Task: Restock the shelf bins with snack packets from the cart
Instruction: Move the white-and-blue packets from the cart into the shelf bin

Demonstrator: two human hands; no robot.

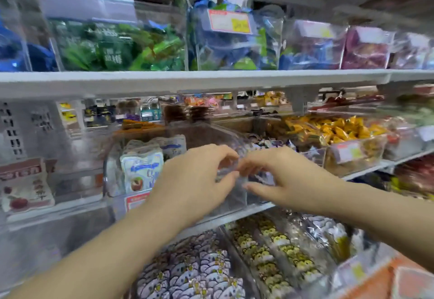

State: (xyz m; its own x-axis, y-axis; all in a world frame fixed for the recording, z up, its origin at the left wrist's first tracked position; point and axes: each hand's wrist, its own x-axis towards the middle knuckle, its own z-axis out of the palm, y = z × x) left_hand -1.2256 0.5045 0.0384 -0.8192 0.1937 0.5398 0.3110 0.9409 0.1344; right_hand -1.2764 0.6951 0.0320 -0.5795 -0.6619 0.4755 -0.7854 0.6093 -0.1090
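The shelf (366, 174) looks largely stocked. The middle bin (206, 134) holds few packets (141, 167), at its left, so filling seems unfinished. The curled fingers of the left hand (195, 179) and right hand (284, 179) pinch its clear front rim, packetless.

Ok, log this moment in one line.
left hand: pinches clear bin front rim | right hand: pinches same rim | white packets: inside bin
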